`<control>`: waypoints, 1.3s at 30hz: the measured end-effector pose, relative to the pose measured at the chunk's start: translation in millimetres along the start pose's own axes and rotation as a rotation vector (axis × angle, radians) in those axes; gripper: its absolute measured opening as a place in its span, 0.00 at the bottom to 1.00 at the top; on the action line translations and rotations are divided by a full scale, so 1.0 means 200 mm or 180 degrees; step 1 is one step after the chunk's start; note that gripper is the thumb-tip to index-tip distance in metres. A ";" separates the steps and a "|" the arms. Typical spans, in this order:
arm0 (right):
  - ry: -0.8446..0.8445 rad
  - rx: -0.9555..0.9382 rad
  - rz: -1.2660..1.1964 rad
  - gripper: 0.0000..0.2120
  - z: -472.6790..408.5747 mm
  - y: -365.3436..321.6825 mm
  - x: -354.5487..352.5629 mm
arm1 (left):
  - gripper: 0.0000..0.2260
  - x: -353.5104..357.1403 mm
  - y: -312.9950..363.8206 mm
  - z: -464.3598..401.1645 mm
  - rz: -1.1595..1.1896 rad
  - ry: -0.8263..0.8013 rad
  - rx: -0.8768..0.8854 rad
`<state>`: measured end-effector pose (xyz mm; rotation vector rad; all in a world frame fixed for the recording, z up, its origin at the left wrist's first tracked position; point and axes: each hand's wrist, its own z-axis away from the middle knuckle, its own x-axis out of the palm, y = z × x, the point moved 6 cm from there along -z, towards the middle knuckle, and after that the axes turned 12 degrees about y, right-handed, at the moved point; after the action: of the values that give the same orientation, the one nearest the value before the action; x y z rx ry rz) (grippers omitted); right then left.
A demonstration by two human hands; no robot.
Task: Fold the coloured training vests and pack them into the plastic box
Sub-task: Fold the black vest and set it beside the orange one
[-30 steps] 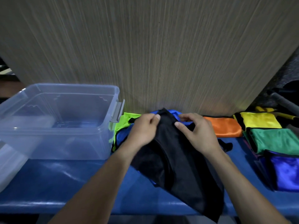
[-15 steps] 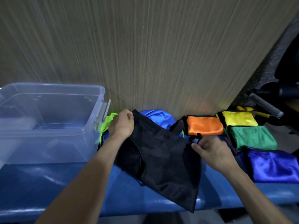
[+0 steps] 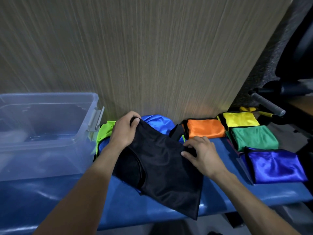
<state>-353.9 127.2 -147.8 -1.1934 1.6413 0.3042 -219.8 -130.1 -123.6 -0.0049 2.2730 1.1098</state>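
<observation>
Now: left hand (image 3: pixel 124 133) pinches black vest (image 3: pixel 162 168) at 11 o'clock, right hand (image 3: pixel 202 156) pinches 3 o'clock edge. Slick hem overhangs surface (image 3: pixel 228 200); could slide off.

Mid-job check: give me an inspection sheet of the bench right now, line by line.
Surface: blue padded bench, against a wood-grain wall.
Job's things: black vest spread out, partly overhanging the front edge; plastic box left, no vests seen inside; folded orange vest, yellow vest, green vest, blue vest right; lime vest and another blue one beneath the black.
Clutter: yellow-handled item, unclear.
Grippers: left hand grips the black vest's top edge; right hand pinches its right edge.
Cables: nothing seen.
Surroundings: dark chair right.
</observation>
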 end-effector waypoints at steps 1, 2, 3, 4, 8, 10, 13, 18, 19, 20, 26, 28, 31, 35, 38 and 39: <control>0.0029 -0.0045 -0.0026 0.08 -0.01 -0.02 0.00 | 0.06 0.00 0.00 0.00 -0.0002 0.0033 0.0020; 0.0079 -0.0127 -0.0017 0.07 -0.02 -0.04 0.00 | 0.06 0.00 -0.01 0.00 -0.0013 0.0077 0.0013; 0.0133 -0.0217 0.0063 0.09 -0.03 -0.06 -0.01 | 0.06 0.00 -0.01 0.00 -0.0036 0.0125 0.0003; 0.0182 -0.0335 0.0134 0.12 -0.04 -0.08 -0.01 | 0.06 0.00 -0.03 0.00 -0.0058 0.0179 -0.0013; 0.0192 -0.0601 0.0055 0.15 -0.05 -0.14 0.00 | 0.06 0.00 -0.06 -0.01 -0.0094 0.0328 -0.0138; 0.0158 -0.0580 0.0068 0.13 -0.06 -0.13 0.02 | 0.07 0.01 -0.06 -0.01 -0.0066 0.0330 -0.0128; -0.0003 -0.0220 -0.0136 0.11 -0.08 -0.08 0.05 | 0.09 0.02 -0.03 -0.01 -0.0054 0.0256 0.0046; 0.0312 0.0197 -0.0796 0.02 -0.15 -0.10 0.04 | 0.11 0.03 -0.03 -0.02 -0.0196 0.0209 0.0148; 0.0382 0.0162 -0.0732 0.03 -0.16 -0.11 0.04 | 0.10 0.03 -0.02 -0.02 -0.0229 0.0221 0.0191; 0.0426 0.0126 -0.0682 0.05 -0.16 -0.12 0.04 | 0.09 0.03 -0.02 -0.03 -0.0266 0.0230 0.0238; 0.0472 -0.0311 -0.0293 0.10 -0.14 -0.18 0.05 | 0.10 -0.01 -0.05 -0.02 -0.0435 0.0043 0.0060; 0.0617 -0.0363 -0.0114 0.12 -0.11 -0.20 -0.01 | 0.09 -0.04 -0.06 -0.02 -0.0341 0.0209 0.0000; 0.0258 0.0362 0.0243 0.18 -0.03 -0.11 -0.06 | 0.07 -0.08 -0.06 -0.03 -0.0136 0.0419 -0.0063; -0.0758 0.1389 0.0420 0.26 0.17 0.06 -0.08 | 0.09 -0.06 -0.09 0.00 -0.0247 0.0114 -0.0154; -0.1175 0.2165 -0.0837 0.26 0.28 0.06 -0.04 | 0.13 -0.04 -0.11 0.02 -0.0394 -0.0003 -0.0233; -0.1112 0.2274 -0.1054 0.25 0.29 0.06 -0.04 | 0.13 -0.04 -0.12 0.03 -0.0478 -0.0008 -0.0318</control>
<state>-329.8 175.9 -170.5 -0.7801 1.0763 -0.2608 -204.2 -144.0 -138.9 -0.2107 2.1735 1.1411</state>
